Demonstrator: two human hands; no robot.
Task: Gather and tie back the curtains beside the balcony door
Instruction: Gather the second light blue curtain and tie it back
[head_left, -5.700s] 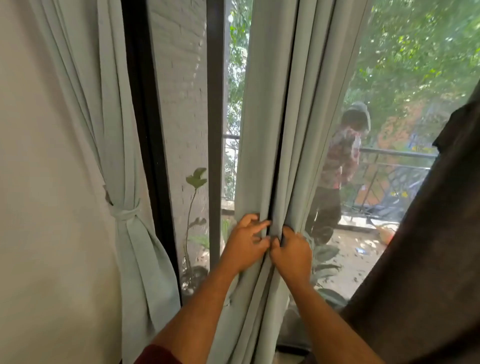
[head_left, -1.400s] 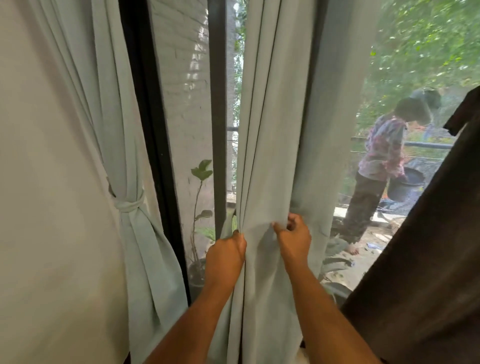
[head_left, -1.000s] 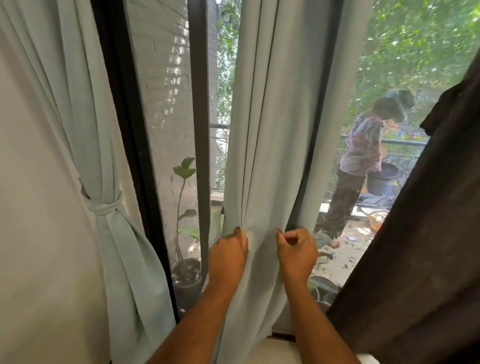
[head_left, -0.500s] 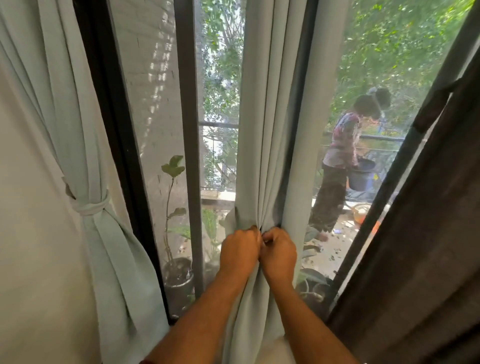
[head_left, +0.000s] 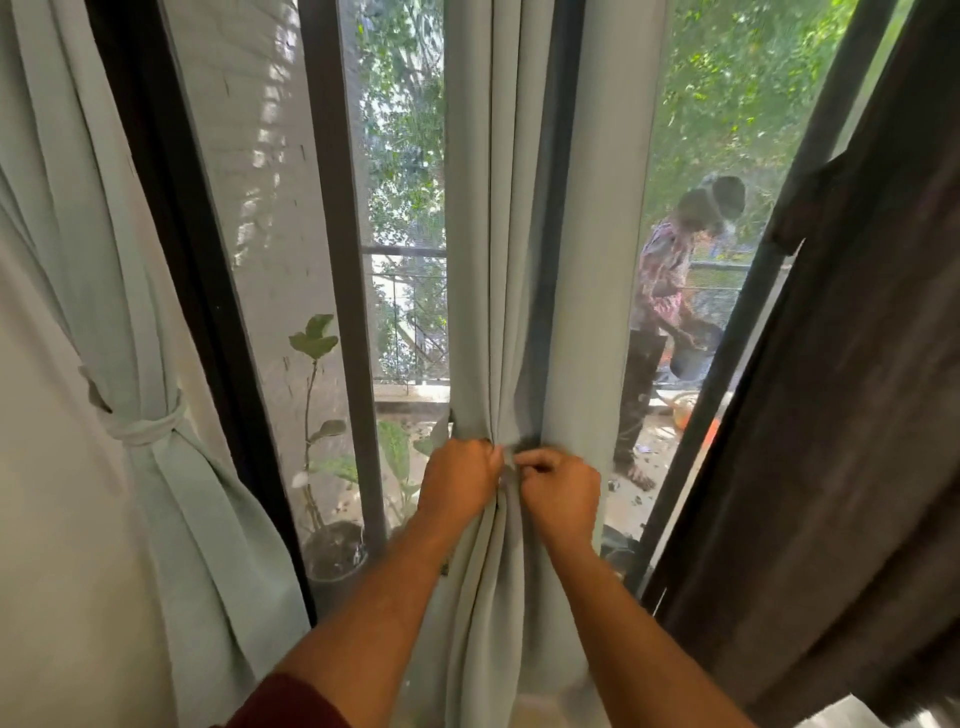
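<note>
A pale green curtain (head_left: 498, 234) hangs in the middle of the glass balcony door. My left hand (head_left: 460, 480) and my right hand (head_left: 561, 493) both clutch it at waist height, side by side, bunching its folds into a narrow bundle. At the far left a second pale green curtain (head_left: 98, 249) is tied back with a knotted band (head_left: 143, 428) of the same cloth. A dark grey curtain (head_left: 841, 415) hangs at the right edge.
Dark door frames (head_left: 176, 260) stand left of the bunched curtain. Behind the glass are potted plants (head_left: 322, 467), a white brick wall, a railing and a person (head_left: 660, 332) bent over a pot. A cream wall fills the left.
My hands came together on the middle curtain, drawing the spread cloth into a tight bunch. The view shifted a little to the right and closer.
</note>
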